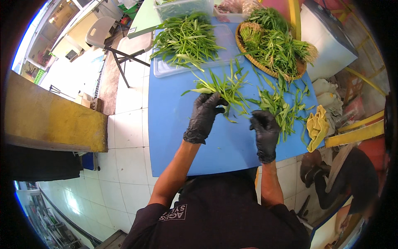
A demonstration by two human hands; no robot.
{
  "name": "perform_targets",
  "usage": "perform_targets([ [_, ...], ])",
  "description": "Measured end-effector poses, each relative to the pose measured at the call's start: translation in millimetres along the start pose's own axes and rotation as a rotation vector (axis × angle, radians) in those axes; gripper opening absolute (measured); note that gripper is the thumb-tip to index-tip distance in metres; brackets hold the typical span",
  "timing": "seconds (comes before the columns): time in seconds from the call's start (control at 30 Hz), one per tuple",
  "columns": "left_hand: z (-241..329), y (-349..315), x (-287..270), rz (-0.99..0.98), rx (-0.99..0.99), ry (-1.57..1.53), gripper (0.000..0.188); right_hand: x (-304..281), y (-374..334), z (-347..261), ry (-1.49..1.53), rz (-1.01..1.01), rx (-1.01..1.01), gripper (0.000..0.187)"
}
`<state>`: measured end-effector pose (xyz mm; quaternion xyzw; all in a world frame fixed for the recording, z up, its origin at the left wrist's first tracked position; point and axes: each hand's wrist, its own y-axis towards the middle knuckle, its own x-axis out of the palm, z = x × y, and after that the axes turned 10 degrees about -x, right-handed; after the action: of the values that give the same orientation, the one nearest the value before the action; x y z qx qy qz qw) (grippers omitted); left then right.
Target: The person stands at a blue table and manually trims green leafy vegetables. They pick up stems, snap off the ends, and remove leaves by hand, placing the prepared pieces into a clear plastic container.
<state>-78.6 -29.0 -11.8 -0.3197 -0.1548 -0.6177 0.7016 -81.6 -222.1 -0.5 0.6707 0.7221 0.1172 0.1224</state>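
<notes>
Black gloves cover both my hands. Between the fingers of my left hand (pixel 204 115) is a small bunch of water spinach (pixel 226 88), its long narrow leaves fanning out above the blue table. My right hand (pixel 265 133) is closed, fingers curled in; anything in them is too small to make out. Beside it lies a loose heap of water spinach leaves and stems (pixel 286 110). A bigger pile of picked water spinach (pixel 186 39) rests on a clear plastic lid (pixel 163 70) at the far left. Bundles with roots (pixel 273 43) fill a round woven basket (pixel 244 52) at the far right.
The blue table (pixel 174 141) stands before me. A yellow cloth (pixel 317 128) lies at its right edge. Clear plastic tubs (pixel 182 9) stand at the back. To the left is a folding chair (pixel 132 43); a white box (pixel 327 41) stands right. Another person (pixel 352 178) is at lower right.
</notes>
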Motion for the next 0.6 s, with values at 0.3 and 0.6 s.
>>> perform_targets([
  [0.3,15,-20,-23,-0.031,0.040,1.367,0.031,-27,27,-25,0.005,0.220,-0.187,0.021],
  [0.6,31,-21,-4,0.060,0.165,0.312,0.018,32,14,-1,-0.152,-0.046,-0.517,0.019],
])
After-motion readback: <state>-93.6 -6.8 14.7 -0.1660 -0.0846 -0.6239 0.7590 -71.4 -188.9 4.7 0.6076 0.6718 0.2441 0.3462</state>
